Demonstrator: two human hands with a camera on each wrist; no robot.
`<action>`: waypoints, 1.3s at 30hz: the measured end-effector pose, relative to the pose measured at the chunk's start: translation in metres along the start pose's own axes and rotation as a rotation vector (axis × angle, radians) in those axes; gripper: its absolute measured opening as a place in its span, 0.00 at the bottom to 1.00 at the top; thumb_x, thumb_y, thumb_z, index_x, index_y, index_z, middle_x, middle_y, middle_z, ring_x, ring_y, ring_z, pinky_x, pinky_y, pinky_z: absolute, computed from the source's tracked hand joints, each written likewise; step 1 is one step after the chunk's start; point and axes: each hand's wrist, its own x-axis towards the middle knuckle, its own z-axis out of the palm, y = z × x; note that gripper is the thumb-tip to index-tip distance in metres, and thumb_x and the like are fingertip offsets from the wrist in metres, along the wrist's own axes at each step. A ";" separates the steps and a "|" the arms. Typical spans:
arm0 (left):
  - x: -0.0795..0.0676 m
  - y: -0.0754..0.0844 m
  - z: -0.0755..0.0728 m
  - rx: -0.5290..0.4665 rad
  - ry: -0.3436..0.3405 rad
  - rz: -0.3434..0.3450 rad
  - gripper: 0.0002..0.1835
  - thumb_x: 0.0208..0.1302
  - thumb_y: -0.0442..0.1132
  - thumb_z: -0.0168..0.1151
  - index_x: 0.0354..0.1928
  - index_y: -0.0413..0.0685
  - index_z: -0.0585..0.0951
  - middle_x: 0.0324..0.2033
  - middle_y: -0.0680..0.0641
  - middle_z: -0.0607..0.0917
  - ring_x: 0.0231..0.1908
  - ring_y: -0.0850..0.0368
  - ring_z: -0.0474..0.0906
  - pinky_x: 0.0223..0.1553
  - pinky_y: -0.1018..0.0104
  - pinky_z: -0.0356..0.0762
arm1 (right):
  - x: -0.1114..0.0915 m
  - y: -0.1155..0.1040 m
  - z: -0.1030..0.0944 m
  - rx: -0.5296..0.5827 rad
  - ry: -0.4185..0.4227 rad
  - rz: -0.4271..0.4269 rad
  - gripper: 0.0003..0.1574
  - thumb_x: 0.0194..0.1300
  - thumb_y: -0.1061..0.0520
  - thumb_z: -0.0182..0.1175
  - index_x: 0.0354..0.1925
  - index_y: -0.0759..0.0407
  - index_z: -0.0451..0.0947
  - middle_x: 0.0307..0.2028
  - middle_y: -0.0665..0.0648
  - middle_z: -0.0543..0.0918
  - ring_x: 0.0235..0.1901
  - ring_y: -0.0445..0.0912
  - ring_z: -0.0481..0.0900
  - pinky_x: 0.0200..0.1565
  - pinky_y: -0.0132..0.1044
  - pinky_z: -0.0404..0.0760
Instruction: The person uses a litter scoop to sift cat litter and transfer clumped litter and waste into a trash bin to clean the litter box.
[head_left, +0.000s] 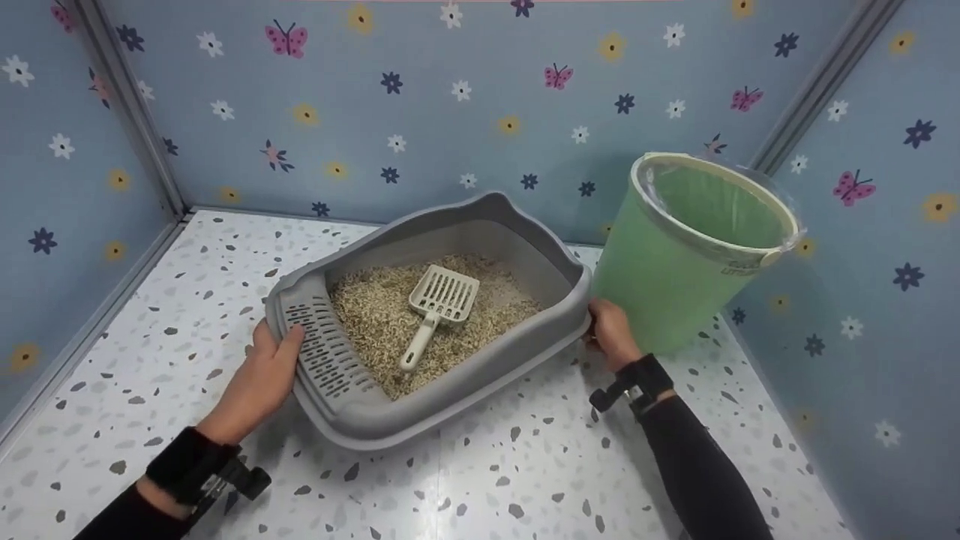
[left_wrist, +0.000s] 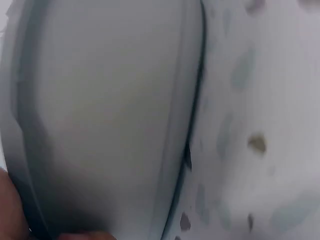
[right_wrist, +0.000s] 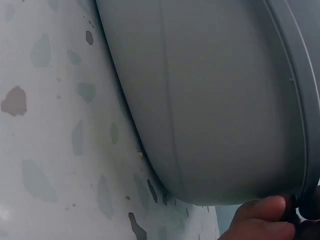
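Note:
A grey litter box (head_left: 480,360) sits at an angle on the floor, holding beige pellet litter (head_left: 375,300). On the litter lies a slotted litter scoop (head_left: 444,294), its handle toward the front. My left hand (head_left: 259,375) grips the box's left end, thumb over the perforated step and fingers hidden beneath the rim. At the right end, my right hand (head_left: 613,330) holds the rim from outside. Both wrist views show the box's outer wall close up, with fingertips (right_wrist: 267,210) under the rim in the right one.
A green bin (head_left: 660,277) with a clear liner stands just right of the box, close to my right hand. Blue patterned panels (head_left: 465,112) wall in the back and both sides. The floor (head_left: 510,480) is white with grey speckles.

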 end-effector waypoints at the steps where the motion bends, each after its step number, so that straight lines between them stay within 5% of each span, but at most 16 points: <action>1: 0.002 0.000 0.000 0.021 0.000 -0.007 0.52 0.85 0.74 0.31 0.89 0.41 0.36 0.55 0.34 0.80 0.55 0.39 0.84 0.71 0.34 0.71 | -0.001 0.002 -0.001 0.008 -0.009 -0.008 0.24 0.86 0.51 0.48 0.28 0.55 0.70 0.21 0.51 0.74 0.20 0.42 0.70 0.20 0.32 0.67; 6: 0.022 -0.006 -0.012 0.024 -0.036 0.019 0.51 0.87 0.73 0.31 0.89 0.41 0.37 0.54 0.34 0.81 0.52 0.41 0.86 0.70 0.37 0.71 | -0.018 0.009 -0.004 0.027 -0.030 -0.050 0.24 0.89 0.50 0.47 0.31 0.56 0.71 0.20 0.50 0.72 0.18 0.41 0.69 0.19 0.32 0.64; 11: 0.046 -0.013 -0.028 -0.012 -0.071 0.093 0.47 0.89 0.68 0.31 0.91 0.43 0.36 0.68 0.29 0.75 0.63 0.34 0.81 0.77 0.33 0.64 | -0.043 0.013 -0.007 0.042 -0.081 -0.033 0.25 0.91 0.47 0.48 0.34 0.58 0.73 0.22 0.52 0.74 0.20 0.43 0.72 0.19 0.32 0.64; 15: 0.054 -0.016 -0.035 -0.019 -0.082 0.112 0.46 0.90 0.66 0.30 0.91 0.46 0.31 0.82 0.25 0.59 0.79 0.27 0.63 0.81 0.28 0.51 | -0.050 0.012 -0.008 0.014 -0.131 -0.024 0.27 0.90 0.48 0.49 0.31 0.59 0.76 0.23 0.54 0.77 0.20 0.44 0.71 0.18 0.31 0.64; 18: 0.048 -0.015 -0.033 -0.020 -0.096 0.094 0.48 0.90 0.67 0.29 0.90 0.45 0.27 0.86 0.24 0.45 0.85 0.26 0.46 0.82 0.27 0.42 | -0.041 0.009 -0.011 -0.025 -0.125 -0.028 0.29 0.88 0.49 0.49 0.27 0.57 0.75 0.21 0.54 0.76 0.18 0.43 0.70 0.18 0.32 0.64; 21: 0.028 -0.009 -0.022 -0.040 -0.108 0.085 0.48 0.90 0.67 0.30 0.89 0.42 0.25 0.84 0.22 0.51 0.82 0.26 0.56 0.82 0.29 0.50 | -0.024 0.006 -0.014 -0.040 -0.096 -0.025 0.26 0.85 0.50 0.50 0.26 0.54 0.73 0.20 0.51 0.75 0.19 0.42 0.70 0.19 0.32 0.66; 25: -0.003 0.001 -0.002 -0.113 -0.124 0.090 0.46 0.92 0.63 0.36 0.90 0.47 0.30 0.80 0.25 0.65 0.64 0.33 0.81 0.61 0.42 0.85 | -0.004 0.003 -0.019 -0.042 -0.074 -0.064 0.24 0.86 0.49 0.53 0.29 0.52 0.78 0.24 0.49 0.77 0.21 0.40 0.77 0.20 0.31 0.75; 29: -0.017 0.007 0.011 -0.127 -0.106 0.092 0.45 0.91 0.63 0.39 0.91 0.51 0.32 0.83 0.28 0.62 0.72 0.31 0.74 0.65 0.40 0.82 | 0.003 0.003 -0.022 0.012 -0.089 -0.073 0.23 0.87 0.50 0.53 0.31 0.51 0.83 0.25 0.50 0.80 0.22 0.41 0.80 0.20 0.33 0.80; 32: -0.016 0.006 0.011 -0.101 -0.094 0.093 0.46 0.91 0.64 0.38 0.91 0.50 0.32 0.85 0.29 0.59 0.82 0.31 0.59 0.81 0.32 0.58 | 0.000 0.003 -0.021 0.075 -0.123 -0.038 0.23 0.87 0.51 0.54 0.32 0.51 0.84 0.26 0.50 0.80 0.23 0.41 0.80 0.22 0.33 0.80; 34: -0.012 0.003 0.007 -0.098 -0.100 0.093 0.46 0.91 0.64 0.37 0.90 0.49 0.31 0.85 0.28 0.57 0.83 0.29 0.57 0.81 0.29 0.52 | -0.003 0.003 -0.021 0.108 -0.156 -0.008 0.22 0.87 0.51 0.55 0.31 0.52 0.82 0.26 0.50 0.80 0.23 0.42 0.80 0.23 0.33 0.79; 36: -0.006 0.000 0.000 -0.085 -0.112 0.095 0.46 0.91 0.64 0.37 0.91 0.47 0.32 0.83 0.27 0.60 0.80 0.29 0.63 0.80 0.29 0.57 | -0.009 0.003 -0.021 0.139 -0.187 0.027 0.22 0.87 0.52 0.56 0.31 0.53 0.81 0.25 0.49 0.79 0.23 0.41 0.79 0.24 0.32 0.78; 37: -0.002 -0.002 -0.004 -0.075 -0.117 0.093 0.45 0.91 0.63 0.37 0.91 0.47 0.32 0.81 0.27 0.65 0.74 0.29 0.72 0.76 0.31 0.67 | -0.013 0.004 -0.021 0.149 -0.204 0.043 0.22 0.87 0.52 0.56 0.30 0.54 0.80 0.24 0.49 0.78 0.22 0.41 0.77 0.23 0.32 0.76; 39: 0.008 -0.007 -0.014 -0.051 -0.128 0.077 0.45 0.91 0.64 0.36 0.91 0.49 0.33 0.67 0.28 0.79 0.53 0.37 0.86 0.57 0.42 0.86 | -0.021 0.007 -0.022 0.159 -0.247 0.065 0.22 0.87 0.53 0.55 0.30 0.54 0.79 0.23 0.50 0.77 0.21 0.41 0.74 0.21 0.31 0.70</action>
